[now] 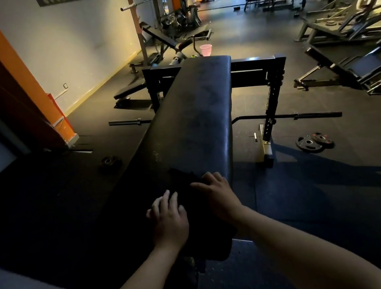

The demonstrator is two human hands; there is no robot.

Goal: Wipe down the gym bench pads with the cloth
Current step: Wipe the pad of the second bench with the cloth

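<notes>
A long black bench pad (196, 119) runs away from me down the middle of the view. A dark cloth (193, 207) lies over its near end and hangs off the front edge; it is hard to tell apart from the pad in the dim light. My left hand (168, 217) lies flat on the cloth with its fingers spread. My right hand (217, 193) presses on the cloth near the pad's right edge, fingers bent slightly over it.
A pink cup (206, 50) stands beyond the pad's far end. The black rack frame (270, 80) holds a barbell (311, 115) low on the right. Weight plates (314, 142) lie on the floor. Other benches and machines stand left and right.
</notes>
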